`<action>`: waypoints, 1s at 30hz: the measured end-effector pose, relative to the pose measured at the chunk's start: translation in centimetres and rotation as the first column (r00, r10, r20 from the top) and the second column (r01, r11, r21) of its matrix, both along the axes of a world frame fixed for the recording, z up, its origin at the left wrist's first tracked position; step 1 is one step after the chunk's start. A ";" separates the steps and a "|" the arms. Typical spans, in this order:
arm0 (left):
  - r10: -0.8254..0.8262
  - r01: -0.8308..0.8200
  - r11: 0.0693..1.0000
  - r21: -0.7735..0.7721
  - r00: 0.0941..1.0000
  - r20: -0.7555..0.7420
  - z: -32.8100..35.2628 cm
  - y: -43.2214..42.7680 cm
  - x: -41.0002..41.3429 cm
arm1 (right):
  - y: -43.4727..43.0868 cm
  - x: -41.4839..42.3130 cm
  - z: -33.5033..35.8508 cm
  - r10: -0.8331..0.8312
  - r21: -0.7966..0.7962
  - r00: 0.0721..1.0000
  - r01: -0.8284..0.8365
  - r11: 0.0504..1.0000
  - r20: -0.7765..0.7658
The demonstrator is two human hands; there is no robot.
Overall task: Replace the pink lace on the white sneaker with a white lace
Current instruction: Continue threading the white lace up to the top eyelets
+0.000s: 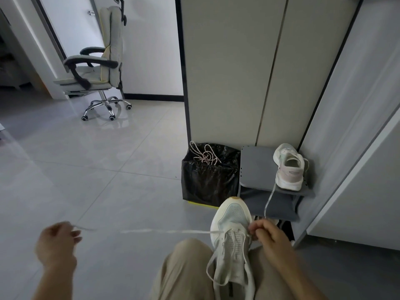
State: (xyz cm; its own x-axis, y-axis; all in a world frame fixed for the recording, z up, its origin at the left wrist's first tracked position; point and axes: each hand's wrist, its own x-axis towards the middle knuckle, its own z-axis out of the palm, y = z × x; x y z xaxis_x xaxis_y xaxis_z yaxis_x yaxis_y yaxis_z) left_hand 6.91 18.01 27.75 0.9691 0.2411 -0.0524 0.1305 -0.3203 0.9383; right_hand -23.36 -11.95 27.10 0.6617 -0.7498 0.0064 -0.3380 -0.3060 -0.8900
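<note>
1. Two hands work on one white sneaker (232,226), which rests toe-forward on the person's knee.
2. Left hand (57,243), blurred, is curled round the end of the white lace (151,231), held out to the left so the lace runs taut from the lowest eyelets.
3. Right hand (268,237) pinches at the eyelets on the shoe's right edge; what exactly it grips cannot be told.
4. Pink lace (204,155) lies tangled on a black bin bag (210,180) on the floor ahead.
5. Handling: the lace looks light, flat and limp, likely to slip or twist, so grip it near its tip. The mesh upper seems soft, so steady it beside the eyelet row.
</note>
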 end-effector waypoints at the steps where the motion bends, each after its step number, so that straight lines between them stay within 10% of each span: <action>1: -0.046 0.044 0.998 0.047 0.998 0.045 0.7 -2.5 -2.1 | 0.0 0.0 0.1 -0.011 0.030 1.000 0.012 0.999 -0.007; 4: -0.492 0.453 0.858 0.241 0.859 0.139 -0.6 -9.3 -8.1 | 0.3 0.2 0.2 0.034 -0.015 0.993 -0.036 0.999 -0.114; 8: -0.937 0.881 0.306 0.362 0.347 -0.052 0.2 -16.3 -16.8 | 0.5 0.1 0.3 0.080 -0.051 0.973 -0.093 0.994 -0.215; 16: -0.950 0.938 0.186 0.292 0.247 -0.190 1.2 -16.8 -14.7 | 0.6 -0.7 0.1 0.094 -0.097 0.968 -0.120 0.988 -0.234; 24: -0.646 0.575 0.718 0.393 0.760 0.070 3.7 -5.8 -3.2 | 0.6 -0.6 0.0 0.082 -0.098 0.971 -0.106 0.989 -0.224; 30: -0.676 0.509 0.439 0.740 0.730 -0.101 0.7 -7.8 -7.7 | 0.9 -0.2 0.0 0.071 -0.148 0.967 -0.109 0.983 -0.243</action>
